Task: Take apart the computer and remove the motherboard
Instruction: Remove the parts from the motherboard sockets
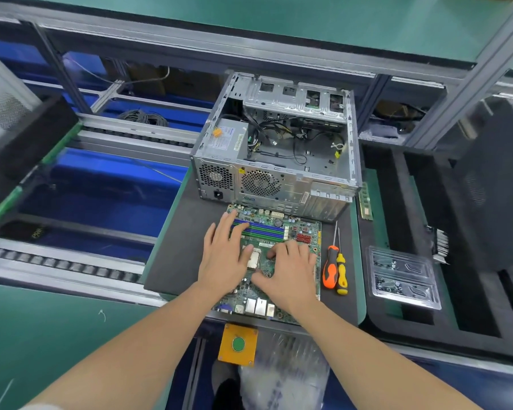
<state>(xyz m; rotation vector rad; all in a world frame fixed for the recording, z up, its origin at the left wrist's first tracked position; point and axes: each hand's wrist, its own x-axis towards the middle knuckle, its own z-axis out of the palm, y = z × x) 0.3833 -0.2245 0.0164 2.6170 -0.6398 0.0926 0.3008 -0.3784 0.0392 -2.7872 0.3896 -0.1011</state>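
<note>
The green motherboard [296, 232] lies flat on the black foam pad [178, 250], in front of the open metal computer case [279, 184]. Loose cables and the power supply [227, 137] remain inside the case. My left hand [224, 255] rests flat on the board's left part, fingers straight over the blue and green memory slots, thumb beside the silver processor [254, 259]. My right hand [288, 273] lies on the board just right of the processor, its fingers bent with the tips at the socket edge. Neither hand holds anything.
Two screwdrivers, one orange [330, 267] and one yellow [341, 272], lie right of the board. A clear plastic tray [403, 276] with screws sits further right. A memory stick [365, 202] lies beside the case. A yellow box with a green button [238, 344] is below the pad.
</note>
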